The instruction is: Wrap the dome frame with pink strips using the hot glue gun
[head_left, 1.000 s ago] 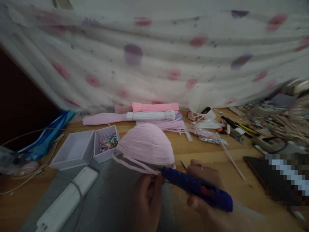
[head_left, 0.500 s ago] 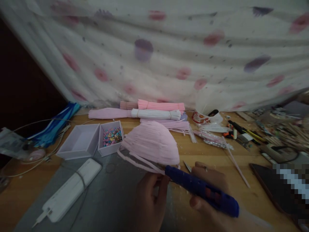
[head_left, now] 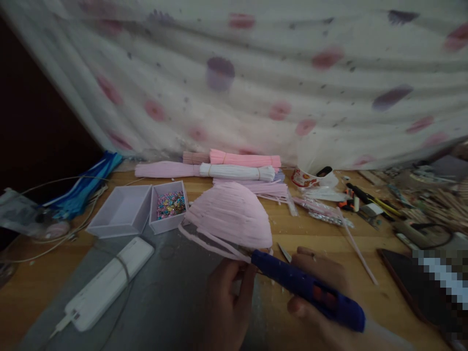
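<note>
My right hand (head_left: 318, 287) is wrapped round a blue glue gun (head_left: 310, 290) whose tip points left at the lower edge of a pink fan-shaped piece of ribbed strips (head_left: 230, 214). My left hand (head_left: 228, 302) is closed, pinching that lower edge where loose pink strips (head_left: 204, 241) trail to the left. Tip and pinching fingers meet at the same spot. The pink piece rests on the wooden table (head_left: 32, 287), partly over a grey mat (head_left: 164, 302).
Two lilac boxes stand at the left: one empty (head_left: 120, 209), one with coloured beads (head_left: 168, 204). A white power strip (head_left: 106, 282) lies on the mat. Pink and white strip bundles (head_left: 237, 168) lie by the spotted curtain (head_left: 256, 73). A cup (head_left: 303, 178), tools (head_left: 361, 197) and sticks (head_left: 438, 200) crowd the right.
The view has shifted slightly, so things sit a little lower and to the right. Both hands, the glue gun and the pink piece keep the same hold and position.
</note>
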The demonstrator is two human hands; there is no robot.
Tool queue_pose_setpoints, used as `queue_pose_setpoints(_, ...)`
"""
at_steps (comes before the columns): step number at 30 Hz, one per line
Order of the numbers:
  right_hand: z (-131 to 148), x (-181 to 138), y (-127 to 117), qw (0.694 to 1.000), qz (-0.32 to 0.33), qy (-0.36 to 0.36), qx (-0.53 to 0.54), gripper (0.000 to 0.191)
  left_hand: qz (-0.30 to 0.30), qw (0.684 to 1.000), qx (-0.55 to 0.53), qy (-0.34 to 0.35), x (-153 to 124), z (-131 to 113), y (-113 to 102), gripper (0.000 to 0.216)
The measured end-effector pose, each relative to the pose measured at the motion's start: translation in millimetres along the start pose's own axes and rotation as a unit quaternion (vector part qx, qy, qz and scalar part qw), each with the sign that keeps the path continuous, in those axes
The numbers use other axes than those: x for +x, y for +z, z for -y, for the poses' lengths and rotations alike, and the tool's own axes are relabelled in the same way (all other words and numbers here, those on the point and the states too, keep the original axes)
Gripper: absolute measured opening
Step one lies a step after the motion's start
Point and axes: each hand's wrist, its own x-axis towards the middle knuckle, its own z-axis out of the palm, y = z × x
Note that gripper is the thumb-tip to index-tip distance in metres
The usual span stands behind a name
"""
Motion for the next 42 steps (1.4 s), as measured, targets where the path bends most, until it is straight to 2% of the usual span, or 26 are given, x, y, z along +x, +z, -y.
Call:
queue_pose_setpoints(11, 7, 6, -2, 1.000, 0.016, -0.013, -0.011, 0.058, -0.004, 1.000, -0.002, -0.005, -3, 3, 0, 0.021)
queue_pose_setpoints(18, 14, 12, -6, 0.999, 0.028, -0.019, -0.002, 0.048, -0.013, 1.000, -0.025, -0.008, -3, 6, 0, 0.020)
queue_pose_setpoints(27, 4, -1, -11, 1.000, 0.000, 0.021, 0.009, 0.056, -0.021, 1.000, -0.008, -0.012, -3, 7, 1, 0.026)
queue_pose_setpoints(35, 10, 3, -7, 0.999, -0.003, 0.024, 0.043, 0.057, -0.050, 0.998, -0.022, -0.041, -5, 6, 4, 0.029)
queue_pose_setpoints(39, -13, -12, -29, 0.995, -0.060, 0.084, 0.005, 0.052, -0.078, 0.995, -0.038, -0.045, -6, 14, 3, 0.029)
queue_pose_setpoints(42, -51, -28, -53, 0.971, -0.119, 0.204, -0.030, 0.048, -0.072, 0.991, -0.091, -0.074, -5, 14, 4, 0.030)
